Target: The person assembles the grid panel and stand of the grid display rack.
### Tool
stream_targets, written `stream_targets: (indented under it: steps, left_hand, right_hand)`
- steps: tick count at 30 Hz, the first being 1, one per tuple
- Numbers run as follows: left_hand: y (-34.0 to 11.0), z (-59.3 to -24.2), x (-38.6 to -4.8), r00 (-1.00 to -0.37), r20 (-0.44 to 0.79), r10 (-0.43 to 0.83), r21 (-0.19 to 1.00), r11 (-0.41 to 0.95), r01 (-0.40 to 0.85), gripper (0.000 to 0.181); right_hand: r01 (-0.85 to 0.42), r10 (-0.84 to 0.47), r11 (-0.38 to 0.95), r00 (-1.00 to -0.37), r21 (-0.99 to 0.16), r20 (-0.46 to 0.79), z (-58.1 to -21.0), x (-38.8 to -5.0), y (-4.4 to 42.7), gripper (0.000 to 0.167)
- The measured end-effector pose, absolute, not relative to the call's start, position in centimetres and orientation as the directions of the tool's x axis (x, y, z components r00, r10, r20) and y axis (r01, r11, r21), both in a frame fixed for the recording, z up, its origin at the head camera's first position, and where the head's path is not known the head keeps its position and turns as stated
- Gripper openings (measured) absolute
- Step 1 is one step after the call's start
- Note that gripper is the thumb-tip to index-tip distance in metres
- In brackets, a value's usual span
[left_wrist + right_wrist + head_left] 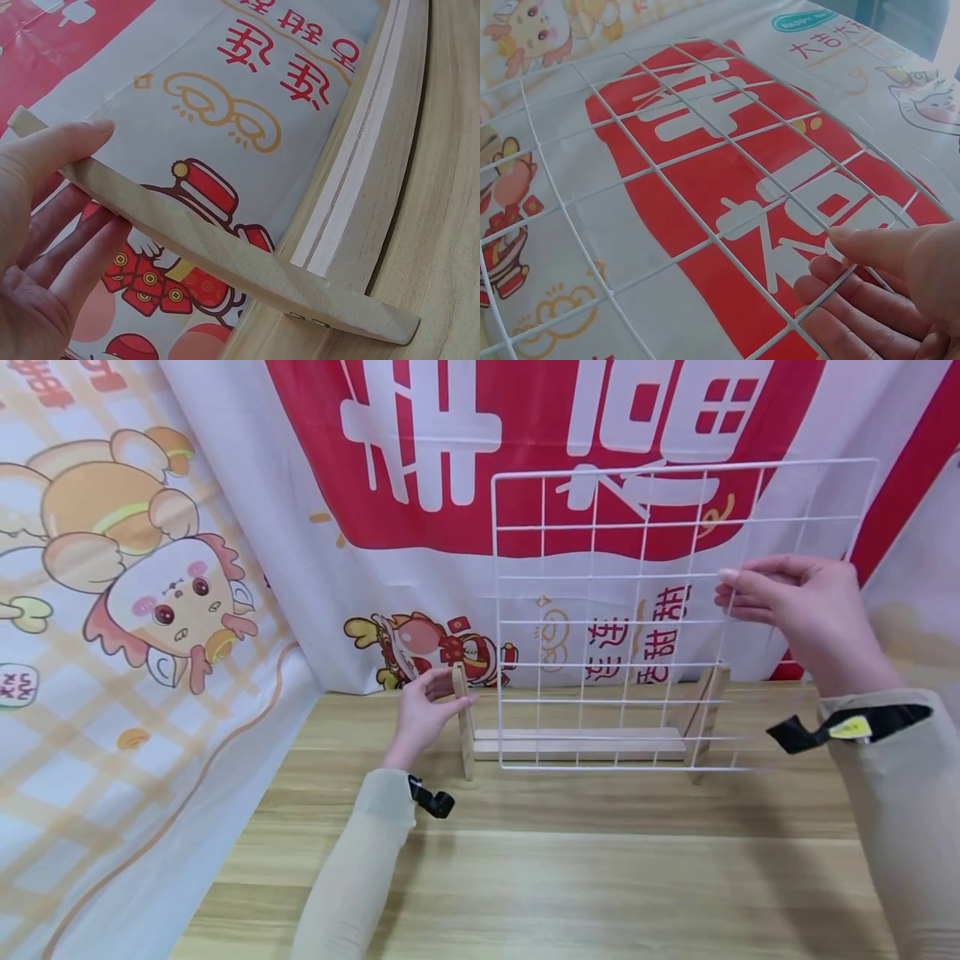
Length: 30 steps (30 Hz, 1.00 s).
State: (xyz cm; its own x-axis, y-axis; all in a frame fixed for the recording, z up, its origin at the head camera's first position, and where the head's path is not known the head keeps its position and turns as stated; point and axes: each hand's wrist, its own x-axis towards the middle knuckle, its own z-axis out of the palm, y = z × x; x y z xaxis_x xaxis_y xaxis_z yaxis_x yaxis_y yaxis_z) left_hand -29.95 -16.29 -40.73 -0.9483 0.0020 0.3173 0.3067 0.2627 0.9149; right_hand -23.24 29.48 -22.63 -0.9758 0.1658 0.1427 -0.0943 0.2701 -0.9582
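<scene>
A white wire grid panel (640, 577) stands upright in the head view, in front of a low wooden stand (577, 746) with two slanted end pieces joined by a grooved crossbar. My right hand (813, 610) pinches wires near the panel's right side; the right wrist view shows thumb and fingers on the grid (715, 238). With thumb on one face and fingers on the other, my left hand (422, 717) holds the upper part of the stand's left end piece (225, 255). Whether the panel's lower edge touches the stand cannot be told.
The stand rests on a wood-grain table (525, 877). Behind it hangs a white cloth with a red printed banner (540, 427). Another printed cloth (150, 727) with cartoon figures covers the left side. Each sleeve cuff carries a black strap.
</scene>
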Motion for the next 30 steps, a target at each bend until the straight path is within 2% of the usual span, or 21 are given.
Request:
stream_targets:
  steps: [7, 13, 22, 30]
  left_hand:
    - [-16.3, -40.6, -30.0, -0.946, 0.323, -0.001, 0.91, 0.276, 0.31, 0.055]
    - [-16.4, -40.4, -30.1, -0.943, 0.332, -0.008, 0.905, 0.285, 0.316, 0.056]
    - [-16.4, -40.4, -30.1, -0.948, 0.317, -0.005, 0.911, 0.278, 0.303, 0.053]
    - [-16.3, -40.7, -30.0, -0.944, 0.33, 0.008, 0.91, 0.265, 0.32, 0.052]
  right_hand:
    - [-0.043, 0.195, 0.265, -0.976, -0.963, 0.097, -20.0, -25.3, 28.1, 0.079]
    - [-0.046, 0.196, 0.23, -0.976, -0.972, 0.093, -19.0, -26.8, 27.1, 0.085]
    - [-0.049, 0.179, 0.184, -0.98, -0.982, 0.082, -18.0, -27.9, 26.6, 0.082]
    - [-0.1, 0.182, 0.196, -0.974, -0.975, 0.136, -15.9, -27.8, 26.3, 0.082]
